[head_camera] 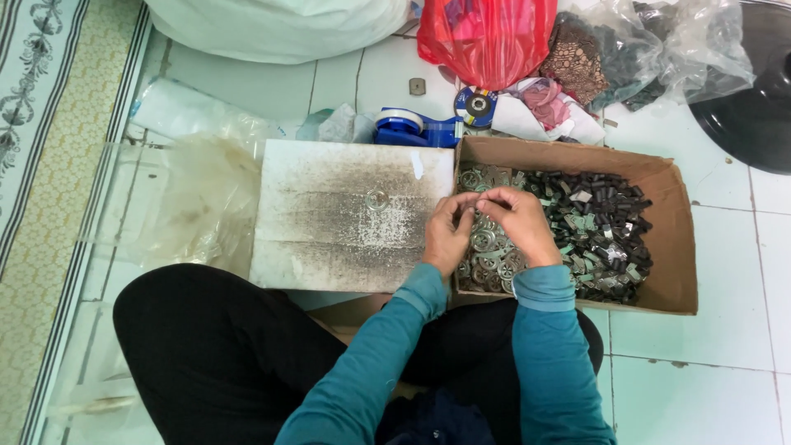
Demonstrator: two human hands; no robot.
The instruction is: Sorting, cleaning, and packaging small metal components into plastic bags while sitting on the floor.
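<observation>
My left hand (446, 235) and my right hand (519, 224) meet fingertip to fingertip over the left end of a shallow cardboard box (676, 247). They pinch a small metal part (476, 203) between them; it is mostly hidden by the fingers. Under the hands the box holds several round silver metal discs (486, 247), and its right part is filled with small dark metal pieces (610, 227). Left of the box lies a dirty white board (329, 239) with one round metal disc (377, 199) resting on it.
A blue tape dispenser (416, 128) and a grinding disc (475, 105) lie behind the board. Behind them stand a red plastic bag (486, 33), clear bags of dark parts (651, 49) and a large white sack (272, 25). Crumpled clear plastic (189, 198) lies left; a patterned mat (41, 165) borders the tiles.
</observation>
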